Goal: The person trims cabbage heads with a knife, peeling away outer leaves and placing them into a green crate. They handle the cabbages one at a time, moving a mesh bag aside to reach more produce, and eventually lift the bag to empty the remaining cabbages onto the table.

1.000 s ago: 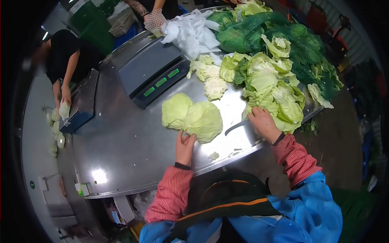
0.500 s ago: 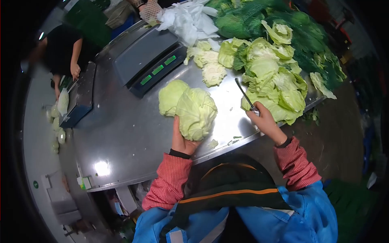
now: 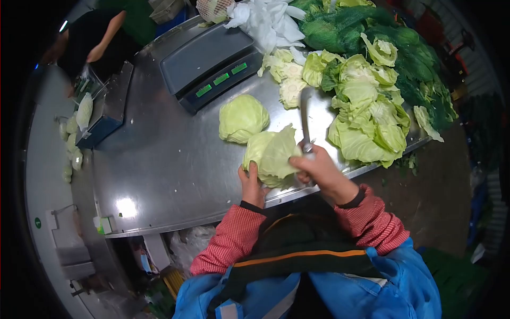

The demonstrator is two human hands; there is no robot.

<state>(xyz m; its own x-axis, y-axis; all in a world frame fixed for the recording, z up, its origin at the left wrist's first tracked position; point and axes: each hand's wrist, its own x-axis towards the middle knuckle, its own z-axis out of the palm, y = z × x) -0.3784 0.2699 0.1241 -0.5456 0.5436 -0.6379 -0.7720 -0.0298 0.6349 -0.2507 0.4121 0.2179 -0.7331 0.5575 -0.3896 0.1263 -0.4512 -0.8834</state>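
A pale green cabbage (image 3: 257,144) rests near the table's front edge, with my left hand (image 3: 253,185) around its lower left side. One outer leaf (image 3: 279,153) stands partly away from the head. My right hand (image 3: 322,171) grips a knife (image 3: 305,116) with a curved blade pointing up and away from me. The thumb of that same hand presses on the leaf's right edge. Just beyond, a second whole cabbage (image 3: 243,118) sits on the steel, touched by neither hand. Parts of my right fingers are hidden behind the leaf.
A grey scale (image 3: 210,64) stands at the back of the steel table (image 3: 159,186). Loose cabbage leaves (image 3: 369,125) are piled to the right, beside green net bags (image 3: 414,64). White plastic (image 3: 268,24) lies behind. At far left, a person (image 3: 87,40) stands near a metal box (image 3: 109,109).
My right hand has brought the knife leftward to the held cabbage and taken its leaf edge, which now lifts. The held cabbage has separated from the second one and shifted nearer me.
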